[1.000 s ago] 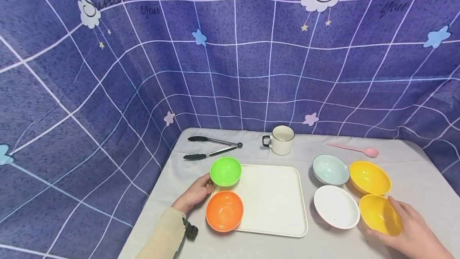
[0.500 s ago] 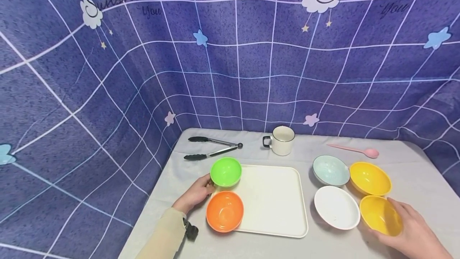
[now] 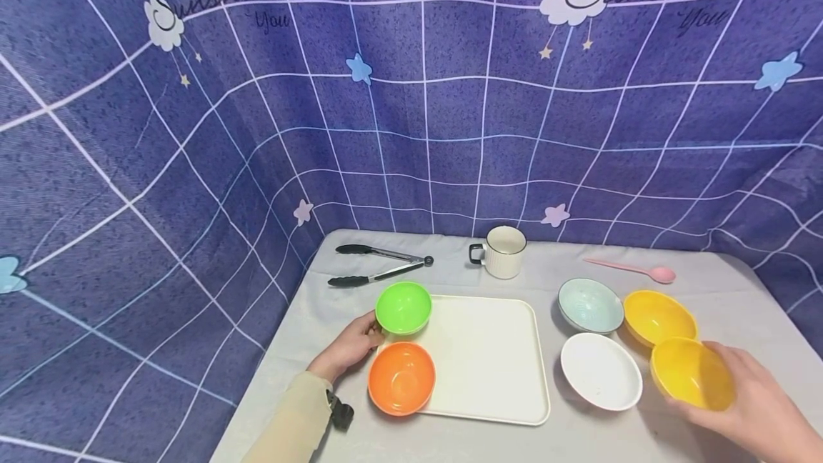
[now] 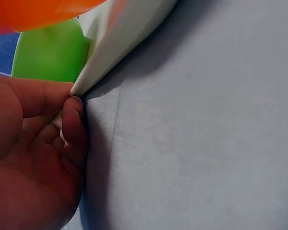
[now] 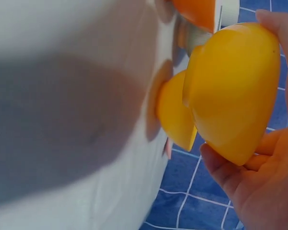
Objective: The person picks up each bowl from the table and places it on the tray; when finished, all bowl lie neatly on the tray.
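Observation:
On the right, my right hand (image 3: 759, 391) grips a yellow bowl (image 3: 688, 374) by its rim, thumb on one side and fingers on the other. The right wrist view has this bowl (image 5: 235, 91) raised off the table. Just beyond it sits a second yellow bowl (image 3: 659, 316), beside a white bowl (image 3: 601, 371) and a pale blue bowl (image 3: 590, 306). My left hand (image 3: 350, 345) pinches the left edge of a cream tray (image 3: 485, 363) between thumb and fingers. A green bowl (image 3: 403, 307) and an orange bowl (image 3: 401, 379) stand at the tray's left side.
Black-handled tongs (image 3: 386, 266) lie spread at the back left. A ribbed cream mug (image 3: 504, 254) stands behind the tray, and a pink spoon (image 3: 643, 270) lies at the back right. A blue patterned cloth (image 3: 450, 106) hangs behind the table.
My right hand has lifted the near yellow bowl and shifted it slightly right and up in the head view. The left hand and tray have stayed put.

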`<state>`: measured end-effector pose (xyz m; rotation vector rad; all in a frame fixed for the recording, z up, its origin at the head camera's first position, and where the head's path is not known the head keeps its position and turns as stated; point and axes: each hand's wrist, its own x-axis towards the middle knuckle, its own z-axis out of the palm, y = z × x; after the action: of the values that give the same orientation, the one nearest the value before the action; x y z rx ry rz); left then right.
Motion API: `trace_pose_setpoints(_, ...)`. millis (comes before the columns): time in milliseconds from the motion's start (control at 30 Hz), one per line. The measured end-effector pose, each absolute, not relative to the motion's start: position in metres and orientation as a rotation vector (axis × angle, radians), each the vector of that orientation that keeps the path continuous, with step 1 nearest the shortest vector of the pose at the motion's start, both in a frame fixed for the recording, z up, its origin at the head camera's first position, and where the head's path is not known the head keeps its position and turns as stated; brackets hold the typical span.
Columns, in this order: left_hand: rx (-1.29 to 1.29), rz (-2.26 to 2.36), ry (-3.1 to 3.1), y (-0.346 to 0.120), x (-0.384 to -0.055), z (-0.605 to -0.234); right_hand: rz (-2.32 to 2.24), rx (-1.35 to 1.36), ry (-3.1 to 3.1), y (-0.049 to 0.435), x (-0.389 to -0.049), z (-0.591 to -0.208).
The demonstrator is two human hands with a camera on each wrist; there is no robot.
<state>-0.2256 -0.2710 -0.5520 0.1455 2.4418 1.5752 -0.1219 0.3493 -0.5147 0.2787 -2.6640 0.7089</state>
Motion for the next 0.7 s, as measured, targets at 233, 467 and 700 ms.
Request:
trace_pose_setpoints(233, 0.136, 1.563, 2.440, -0.273, -0.229, -0.554, 0.724, 0.295, -2.657, 0.339, -0.131, -0.498)
trace_pose_setpoints(467, 0.170, 1.536, 2.455, -0.276, -0.227, -0.553, 0.701, 0.348, -2.669, 0.310, -0.150, -0.475)
trace_pose_setpoints(700, 0.183, 1.544, 2.441, -0.274, -0.226, -0.552, 0.721, 0.485, -2.670, 0.263, -0.179, -0.463)
